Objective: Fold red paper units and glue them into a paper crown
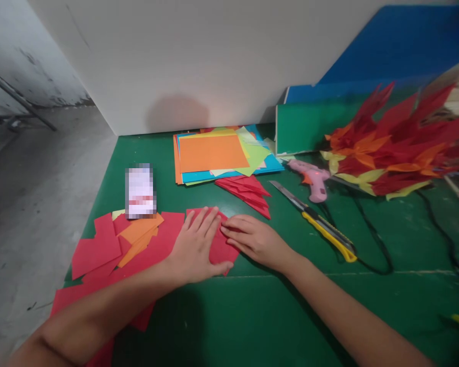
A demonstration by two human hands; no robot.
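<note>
My left hand (197,244) lies flat with its fingers spread, pressing on a sheet of red paper (218,250) on the green table. At the sheet's right edge, my right hand (252,237) has its fingertips drawn together on the paper; the thumb is mostly hidden. Behind both hands lies a small pile of folded red paper pieces (248,192). More red paper (99,250) and orange paper strips (141,234) are scattered to the left, partly under my left forearm.
A stack of coloured paper (214,153) sits at the back. To the right are a yellow utility knife (321,227) with its blade out, a pink glue gun (311,178) with a black cord, and a red-orange paper flame decoration (390,153). A blurred-out phone-like object (141,191) lies left.
</note>
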